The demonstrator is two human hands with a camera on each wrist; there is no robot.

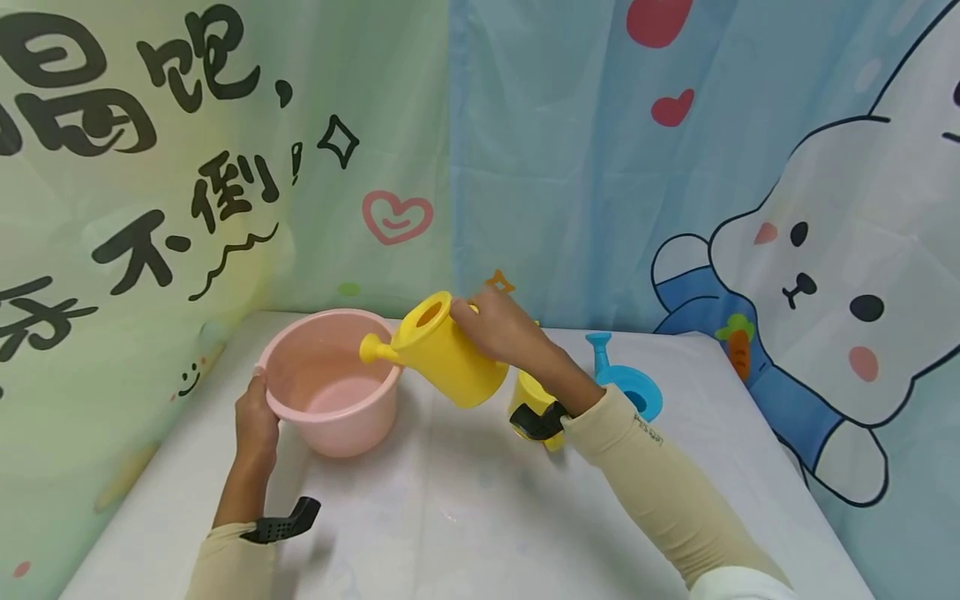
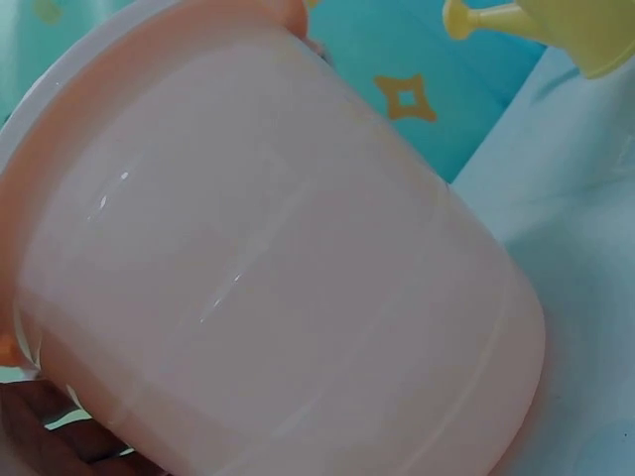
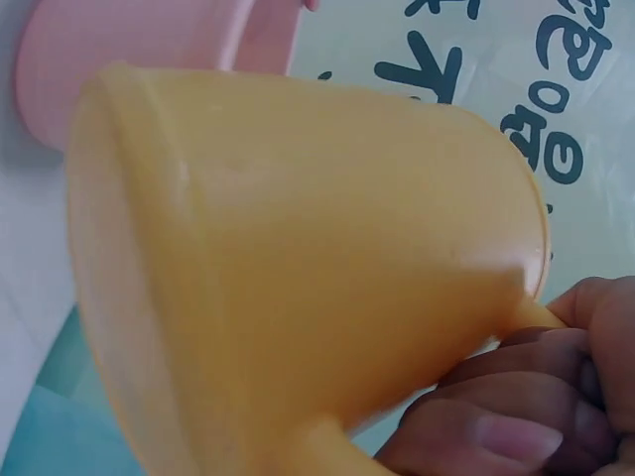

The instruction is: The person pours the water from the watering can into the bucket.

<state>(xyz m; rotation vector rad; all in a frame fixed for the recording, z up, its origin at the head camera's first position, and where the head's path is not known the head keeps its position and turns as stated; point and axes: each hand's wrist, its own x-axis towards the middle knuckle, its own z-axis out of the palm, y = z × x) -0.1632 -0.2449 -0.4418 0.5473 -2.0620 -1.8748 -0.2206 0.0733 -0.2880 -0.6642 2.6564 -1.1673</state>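
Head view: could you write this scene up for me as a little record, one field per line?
Left hand: left hand holds the pink basin at its side
Right hand: right hand grips the yellow watering can by its handle
Can's pose: tilted, spout toward basin
Water: none seen leaving the spout
Nearby: second yellow item, partly hidden; blue watering can
Surface: white table
Backdrop: printed curtain
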